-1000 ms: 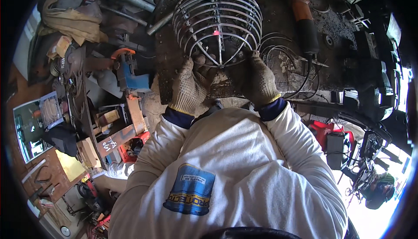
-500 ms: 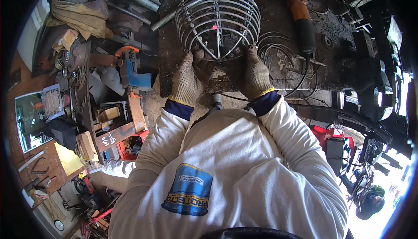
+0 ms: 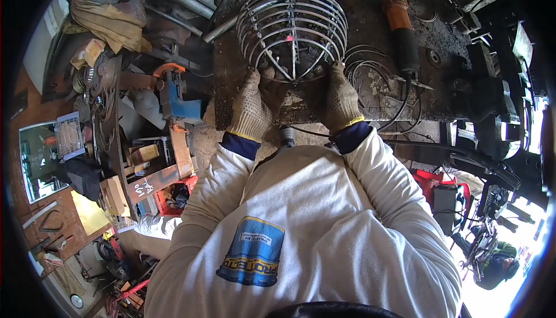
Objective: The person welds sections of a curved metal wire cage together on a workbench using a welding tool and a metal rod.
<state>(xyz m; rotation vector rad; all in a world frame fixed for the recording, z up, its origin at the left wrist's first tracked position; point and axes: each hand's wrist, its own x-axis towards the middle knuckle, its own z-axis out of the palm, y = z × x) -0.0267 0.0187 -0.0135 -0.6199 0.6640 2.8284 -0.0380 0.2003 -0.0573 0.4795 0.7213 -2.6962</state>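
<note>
Left hand [image 3: 251,104] and right hand [image 3: 343,99], gloved, clamped on wire cage [image 3: 293,49].
Hold at cage's near end, toward bench's [image 3: 370,20] near edge; grinder [image 3: 404,46] to its right.

The wire cage [image 3: 293,43] lies left of the grinder [image 3: 402,37].

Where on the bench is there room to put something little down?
Two patches of bench look mostly bare: one at the near edge, between the left hand and right hand, and a strip between the metal cage and the angle grinder. It's crowded beside the right hand, where coiled wire and a black cord lie.
</note>
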